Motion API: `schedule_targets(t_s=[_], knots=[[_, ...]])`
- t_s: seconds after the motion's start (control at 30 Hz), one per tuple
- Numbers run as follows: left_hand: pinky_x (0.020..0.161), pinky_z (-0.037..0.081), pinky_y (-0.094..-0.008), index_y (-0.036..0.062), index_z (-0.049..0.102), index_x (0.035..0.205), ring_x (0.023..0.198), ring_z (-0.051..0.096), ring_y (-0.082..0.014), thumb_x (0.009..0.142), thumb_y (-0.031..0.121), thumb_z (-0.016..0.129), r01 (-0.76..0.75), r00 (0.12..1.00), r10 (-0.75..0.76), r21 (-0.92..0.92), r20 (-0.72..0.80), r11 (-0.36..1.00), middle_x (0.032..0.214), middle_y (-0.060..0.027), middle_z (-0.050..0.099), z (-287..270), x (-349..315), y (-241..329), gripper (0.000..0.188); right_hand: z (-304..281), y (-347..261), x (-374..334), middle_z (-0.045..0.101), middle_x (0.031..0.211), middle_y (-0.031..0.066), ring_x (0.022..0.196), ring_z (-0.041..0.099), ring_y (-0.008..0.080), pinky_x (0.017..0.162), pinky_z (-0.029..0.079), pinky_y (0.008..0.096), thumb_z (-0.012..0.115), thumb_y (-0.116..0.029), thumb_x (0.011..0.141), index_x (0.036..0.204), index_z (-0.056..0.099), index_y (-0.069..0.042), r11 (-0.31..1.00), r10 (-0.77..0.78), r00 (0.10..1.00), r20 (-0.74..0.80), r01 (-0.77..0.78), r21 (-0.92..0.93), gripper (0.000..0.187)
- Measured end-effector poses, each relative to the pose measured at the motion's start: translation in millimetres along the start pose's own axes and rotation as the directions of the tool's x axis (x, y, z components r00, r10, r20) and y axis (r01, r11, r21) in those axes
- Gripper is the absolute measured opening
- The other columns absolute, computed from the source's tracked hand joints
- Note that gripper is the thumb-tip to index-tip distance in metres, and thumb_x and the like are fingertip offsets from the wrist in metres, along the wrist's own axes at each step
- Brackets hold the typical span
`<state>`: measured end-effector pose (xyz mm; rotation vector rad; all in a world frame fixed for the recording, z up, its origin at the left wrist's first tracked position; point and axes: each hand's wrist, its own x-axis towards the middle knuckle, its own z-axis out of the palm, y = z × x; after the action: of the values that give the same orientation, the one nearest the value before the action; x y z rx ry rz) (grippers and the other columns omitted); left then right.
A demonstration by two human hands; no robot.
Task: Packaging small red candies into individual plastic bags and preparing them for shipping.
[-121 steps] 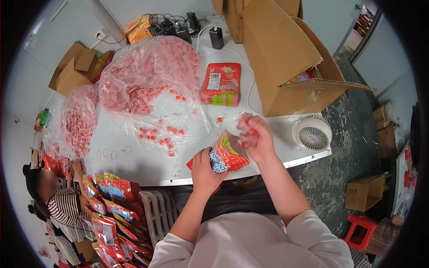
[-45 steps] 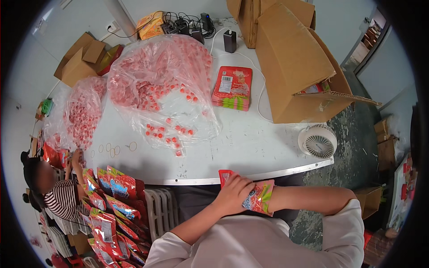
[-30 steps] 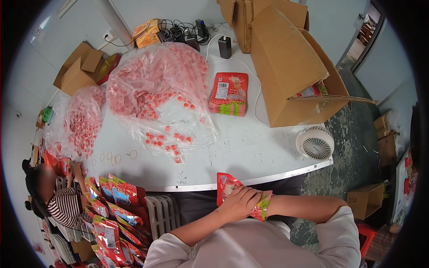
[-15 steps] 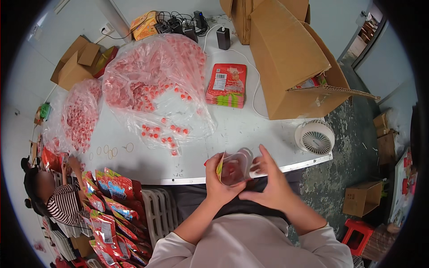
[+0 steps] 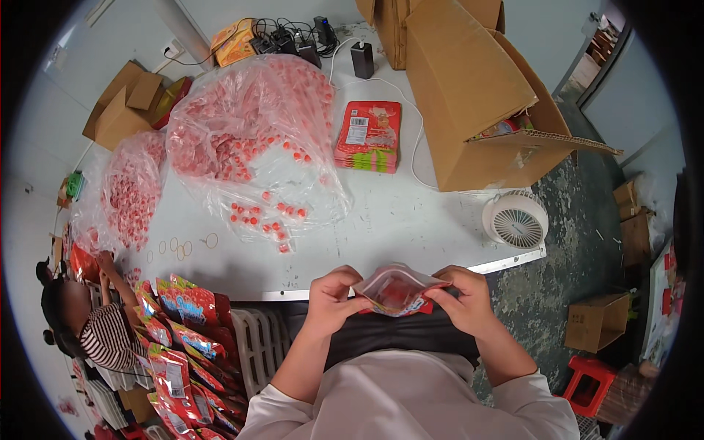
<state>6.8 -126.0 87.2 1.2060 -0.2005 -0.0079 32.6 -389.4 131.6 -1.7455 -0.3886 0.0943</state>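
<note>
A red packaging pouch point(image 5: 398, 292) hangs between my hands at the table's front edge, its mouth spread wide. Something reddish shows inside it, too blurred to make out. My left hand point(image 5: 334, 299) pinches the left side of the pouch's rim between thumb and fingers. On the opposite side, my right hand point(image 5: 466, 299) grips the rim the same way. Beyond them on the table lies a big clear plastic bag point(image 5: 253, 117) of small red-and-white pieces, several of them loose on its spread edge. A stack of flat red pouches point(image 5: 369, 137) lies to the right of that bag.
A small white fan point(image 5: 516, 220) stands at the table's right corner, with a large open cardboard box point(image 5: 477, 110) behind it. Filled red pouches point(image 5: 192, 352) stand to my lower left. Another person point(image 5: 106, 334) works at the far left. Rubber bands point(image 5: 180, 248) lie on the table.
My right hand, open beside the pouch before, has taken hold of its rim. The pouch has turned and dropped slightly toward me, its mouth now stretched between both hands.
</note>
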Motion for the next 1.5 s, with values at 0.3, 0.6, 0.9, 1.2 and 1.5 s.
schedule_targets(t_s=[0.3,0.6,0.9,1.2,1.5], knots=[[0.068,0.047,-0.0261,-0.0063,0.070,0.091,0.077,0.060,-0.0149,0.080,-0.008,0.072,-0.050,0.979,0.104,0.286,-0.176,0.957,0.088,-0.0103,0.065,14,-11,12,0.011,6,0,-3,0.068,0.083,0.0125,0.076,0.067,0.0184,0.071,0.052,0.0288,0.072,-0.004,0.085,0.085,0.066,0.002,0.995,0.091,0.993,-0.075,-0.093,-0.028,0.008],[0.065,0.047,-0.0251,-0.0053,0.071,0.092,0.072,0.060,-0.0159,0.082,-0.006,0.070,-0.141,0.980,0.199,0.629,-0.023,0.764,0.081,-0.0105,0.065,19,-7,23,0.010,0,27,-6,0.067,0.082,0.0090,0.079,0.066,0.0124,0.074,0.053,0.0276,0.068,-0.005,0.090,0.093,0.064,0.002,0.985,0.126,0.992,0.017,-0.127,0.115,0.009],[0.062,0.045,-0.0338,-0.0019,0.070,0.082,0.066,0.058,-0.0232,0.073,-0.002,0.075,-0.344,0.924,0.337,0.784,0.183,0.517,0.075,-0.0081,0.063,32,-6,17,0.010,10,-49,23,0.061,0.116,0.0111,0.108,0.061,0.0287,0.104,0.043,0.0449,0.078,-0.019,0.074,0.105,0.067,-0.009,0.739,-0.312,0.917,0.247,0.398,-0.544,0.035],[0.064,0.045,-0.0356,0.0022,0.070,0.083,0.068,0.055,-0.0251,0.068,0.000,0.075,-0.408,0.898,0.356,0.788,0.258,0.460,0.077,-0.0067,0.062,36,-11,18,0.016,28,-18,20,0.063,0.088,0.0016,0.084,0.063,0.0218,0.078,0.051,0.0370,0.074,-0.016,0.076,0.086,0.066,-0.009,0.750,-0.249,0.861,0.443,0.461,-0.474,0.015],[0.063,0.045,-0.0340,0.0013,0.071,0.084,0.068,0.055,-0.0238,0.070,-0.001,0.074,-0.375,0.917,0.333,0.766,0.221,0.522,0.077,-0.0068,0.062,35,-14,17,0.015,35,-12,17,0.059,0.082,0.0016,0.079,0.060,0.0209,0.073,0.050,0.0355,0.069,-0.016,0.080,0.084,0.065,-0.009,0.692,-0.353,0.833,0.426,0.539,-0.480,0.008]])
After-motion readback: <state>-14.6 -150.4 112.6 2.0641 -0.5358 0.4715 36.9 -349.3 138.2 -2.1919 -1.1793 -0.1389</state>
